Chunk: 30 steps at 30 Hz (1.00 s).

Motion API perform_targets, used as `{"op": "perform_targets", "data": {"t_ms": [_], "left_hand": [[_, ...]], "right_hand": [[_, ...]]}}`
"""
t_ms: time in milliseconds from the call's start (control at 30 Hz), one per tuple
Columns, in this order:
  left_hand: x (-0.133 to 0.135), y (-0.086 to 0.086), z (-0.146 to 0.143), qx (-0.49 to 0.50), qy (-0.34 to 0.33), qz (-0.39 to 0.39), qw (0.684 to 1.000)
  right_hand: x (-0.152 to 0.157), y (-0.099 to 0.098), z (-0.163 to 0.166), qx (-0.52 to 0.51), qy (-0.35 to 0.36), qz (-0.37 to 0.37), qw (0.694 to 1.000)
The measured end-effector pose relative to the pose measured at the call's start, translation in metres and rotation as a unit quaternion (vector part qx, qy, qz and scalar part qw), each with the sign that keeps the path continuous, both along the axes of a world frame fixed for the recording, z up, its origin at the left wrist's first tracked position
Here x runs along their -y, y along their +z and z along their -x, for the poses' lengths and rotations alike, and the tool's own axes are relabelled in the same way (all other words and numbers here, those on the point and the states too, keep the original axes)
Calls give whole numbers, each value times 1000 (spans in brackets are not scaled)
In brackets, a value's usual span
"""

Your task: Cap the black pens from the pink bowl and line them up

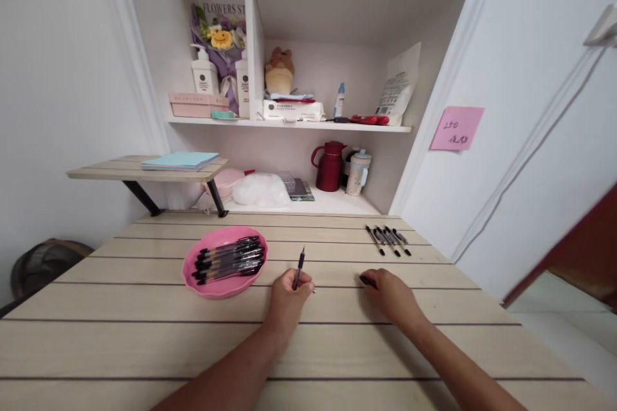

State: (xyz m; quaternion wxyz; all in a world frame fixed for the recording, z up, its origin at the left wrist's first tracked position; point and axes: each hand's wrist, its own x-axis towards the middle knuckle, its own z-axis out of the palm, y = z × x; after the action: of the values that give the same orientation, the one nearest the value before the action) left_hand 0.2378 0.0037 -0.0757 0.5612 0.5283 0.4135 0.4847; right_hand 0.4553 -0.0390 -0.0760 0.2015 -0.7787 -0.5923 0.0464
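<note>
A gel pen [300, 263] stands upright in my left hand [290, 298], its bare tip pointing up and its black grip section above my fingers. A small pale bit [313, 290] shows beside the left thumb; I cannot tell what it is. My right hand [389, 294], closed over the table to the right, pinches a small black pen cap [367, 280], mostly hidden by the fingers. To the left of my hands, a pink bowl [189, 277] holds several black pens [229, 260]. Farther off, beyond my right hand, several pens [387, 239] lie together on the slatted table.
At the back left, a raised wooden stand [106, 168] on black legs carries a blue notebook [180, 161]. Behind the table [332, 350], white shelves hold a red thermos jug [330, 167], a light cup [358, 173] and a plastic bag [263, 190].
</note>
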Motion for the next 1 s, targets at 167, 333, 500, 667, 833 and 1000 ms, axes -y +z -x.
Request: {"op": "perform_targets", "data": {"t_ms": [167,333,500,667,833,1000], "left_hand": [[-4,-5,0,-4,2,-8,1000],[-7,-6,-2,-12,-3,6,1000],[-2,0,-2,-32,-1,7,999],[2,6,-2,-33,-1,32,999],[5,12,-3,-28,6,40,999],[3,12,-3,-43,6,34,998]], "right_hand": [[14,-11,-57,65,-91,17,994],[19,-15,-104,58,-133,20,989],[15,-20,-121,16,-156,17,987],[7,-20,-142,20,-186,8,982],[-3,-14,-162,58,-202,8,978],[-8,-14,-165,91,-193,15,977]]}}
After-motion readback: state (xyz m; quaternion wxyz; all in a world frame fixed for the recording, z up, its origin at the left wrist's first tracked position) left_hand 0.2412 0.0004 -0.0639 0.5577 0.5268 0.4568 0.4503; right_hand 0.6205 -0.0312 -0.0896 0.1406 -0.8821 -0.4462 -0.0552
